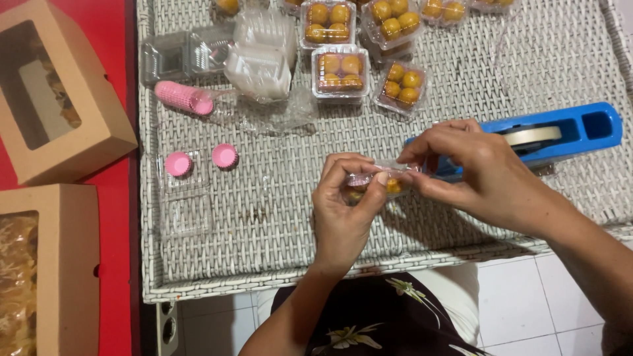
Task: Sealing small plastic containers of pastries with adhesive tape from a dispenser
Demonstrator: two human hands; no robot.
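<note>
A white woven worktop (461,217) is filling most of the view, and it is standing over a tiled floor (521,303). At its left, on a red surface (115,217), two brown window boxes (86,125) are lying. A blue tape dispenser (580,128) is resting on the worktop at the right, just behind the right hand. Near the far edge, several closed clear packs of yellow balls (339,72) are sitting close together, and beside them a stack of empty clear trays (260,62) is lying. A roll of pink paper cups (184,97) is lying on its side near the trays. Two single pink cups (224,155) are standing at the left, one of them inside an open clear tray (188,198).

The left hand (343,211) is closing around a small clear pack (379,181) with yellow balls inside, holding it above the middle of the worktop. The right hand (475,168) is pinching the same pack at its right end with fingertips
</note>
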